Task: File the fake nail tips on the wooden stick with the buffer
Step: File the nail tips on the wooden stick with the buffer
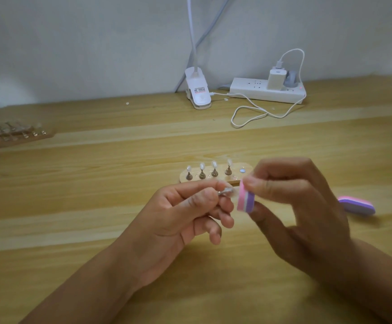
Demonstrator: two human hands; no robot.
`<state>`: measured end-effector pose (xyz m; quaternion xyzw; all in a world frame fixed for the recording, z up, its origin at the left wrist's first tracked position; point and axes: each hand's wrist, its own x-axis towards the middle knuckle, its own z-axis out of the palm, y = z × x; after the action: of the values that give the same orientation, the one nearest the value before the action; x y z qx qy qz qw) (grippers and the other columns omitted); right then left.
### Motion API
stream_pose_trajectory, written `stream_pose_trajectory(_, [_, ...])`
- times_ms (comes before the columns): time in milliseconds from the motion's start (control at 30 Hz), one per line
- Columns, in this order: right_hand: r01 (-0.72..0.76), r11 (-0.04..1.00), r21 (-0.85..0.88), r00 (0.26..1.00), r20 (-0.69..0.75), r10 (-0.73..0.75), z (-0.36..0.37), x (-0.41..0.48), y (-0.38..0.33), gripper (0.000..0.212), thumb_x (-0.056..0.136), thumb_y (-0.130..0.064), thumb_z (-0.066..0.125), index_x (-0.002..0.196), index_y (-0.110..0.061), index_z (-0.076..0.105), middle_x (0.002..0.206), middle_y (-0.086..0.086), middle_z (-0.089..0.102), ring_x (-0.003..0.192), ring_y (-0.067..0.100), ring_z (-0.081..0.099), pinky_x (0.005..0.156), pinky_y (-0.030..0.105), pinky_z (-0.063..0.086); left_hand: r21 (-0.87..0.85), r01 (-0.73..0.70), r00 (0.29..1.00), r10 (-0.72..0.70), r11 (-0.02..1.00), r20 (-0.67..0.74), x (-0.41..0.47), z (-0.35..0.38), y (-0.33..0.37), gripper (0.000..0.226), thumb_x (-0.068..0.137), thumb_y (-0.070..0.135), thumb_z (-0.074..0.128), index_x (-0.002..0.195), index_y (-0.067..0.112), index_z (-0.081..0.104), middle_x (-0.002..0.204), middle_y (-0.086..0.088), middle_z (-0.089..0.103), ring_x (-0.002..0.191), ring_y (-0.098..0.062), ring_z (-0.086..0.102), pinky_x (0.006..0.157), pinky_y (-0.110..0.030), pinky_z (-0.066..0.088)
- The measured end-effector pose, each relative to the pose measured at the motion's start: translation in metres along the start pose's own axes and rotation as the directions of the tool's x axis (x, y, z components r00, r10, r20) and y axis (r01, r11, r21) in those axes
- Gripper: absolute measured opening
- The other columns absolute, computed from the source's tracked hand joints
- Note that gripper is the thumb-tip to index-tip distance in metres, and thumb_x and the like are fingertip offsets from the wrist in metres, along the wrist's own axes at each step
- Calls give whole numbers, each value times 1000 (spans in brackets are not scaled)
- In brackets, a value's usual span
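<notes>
Your left hand point(178, 213) pinches a tip point(227, 191), your right hand point(302, 206) the buffer point(245, 202), both overlapping the stick point(195, 180). Right of it lies a spare buffer point(356, 205); behind, a clip point(198, 92), label illegible.

We see a pink, white and purple striped buffer point(245, 199), a white power strip point(266, 91), and a pale wood-grain surface point(96, 183).

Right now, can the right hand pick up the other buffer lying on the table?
Probably not yet. The spare buffer lies close beside the right hand with nothing between, but its fingers pinch the filing buffer, so that would need putting down first.
</notes>
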<state>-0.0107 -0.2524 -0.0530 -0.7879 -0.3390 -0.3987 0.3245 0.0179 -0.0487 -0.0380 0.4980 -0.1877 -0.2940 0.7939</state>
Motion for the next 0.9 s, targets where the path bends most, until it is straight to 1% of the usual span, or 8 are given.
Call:
stream_pose_trajectory(67, [17, 1000, -14, 999, 28, -17, 1, -1, 0, 23, 98, -7, 58, 121, -8, 55, 112, 4, 53, 110, 6, 53, 96, 18, 41, -13, 7, 1000, -7, 1000, 20, 0, 0, 0, 40, 86, 25, 65, 111, -7, 65, 81, -7, 65, 68, -10, 65, 59, -20, 54])
stream_pose_trajectory(167, [-47, 999, -6, 999, 27, 47, 0, 1, 6, 25, 93, -1, 61, 117, -8, 59, 109, 4, 53, 105, 13, 56, 95, 20, 43, -15, -13, 999, 13, 1000, 34, 0, -1, 0, 30, 84, 27, 68, 104, 5, 72, 85, -6, 65, 73, -12, 64, 61, -21, 54])
stream_pose_trajectory(300, [-2, 1000, 14, 999, 34, 2, 0, -1, -1, 26, 94, -5, 61, 119, -7, 56, 111, 4, 53, 109, 9, 54, 96, 18, 42, -45, -2, 1000, 3, 999, 22, 1, -1, 0, 45, 84, 27, 70, 111, -8, 65, 85, -11, 65, 74, -15, 65, 64, -23, 55])
stream_pose_trajectory(367, [-4, 1000, 4, 999, 51, 4, 0, -1, 1, 25, 94, -5, 60, 119, -7, 57, 110, 4, 54, 108, 10, 55, 97, 18, 41, -48, -14, 999, 15, 999, 29, 0, -1, -1, 40, 84, 27, 71, 109, -3, 68, 85, -9, 65, 75, -15, 65, 65, -23, 55])
stream_pose_trajectory(500, [-173, 985, 12, 985, 30, 172, -3, 6, 12, 24, 89, 3, 66, 111, -6, 59, 104, 7, 58, 96, 15, 60, 89, 18, 46, -14, -48, 999, 48, 999, 2, 1, -2, 0, 23, 84, 20, 73, 103, 6, 73, 87, -9, 67, 77, -18, 67, 65, -24, 54])
stream_pose_trajectory(600, [-369, 908, 199, 929, 48, 367, -7, 7, 12, 21, 87, 0, 65, 105, -9, 59, 102, 1, 65, 97, 20, 67, 88, 37, 55, 104, -117, 985, 128, 988, -115, 3, -6, -3, 25, 79, 11, 71, 104, 7, 73, 89, -12, 71, 80, -23, 70, 67, -26, 55])
stream_pose_trajectory(700, [-508, 815, 280, 861, 195, 470, -11, 6, 10, 15, 88, -4, 55, 102, -9, 55, 92, 5, 63, 89, 27, 64, 78, 54, 51, 278, -182, 958, 234, 943, -167, 2, -8, -7, 30, 78, 3, 68, 107, 9, 72, 89, -13, 72, 84, -25, 71, 70, -27, 56])
stream_pose_trajectory(900, [-426, 893, 144, 868, 343, 359, -10, 6, 3, 21, 85, -21, 43, 101, -14, 54, 85, -14, 48, 74, 7, 45, 69, 12, 36, 427, -194, 945, 285, 883, -160, 2, -5, -11, 40, 81, -2, 64, 118, 12, 64, 88, -11, 73, 86, -26, 71, 72, -28, 57])
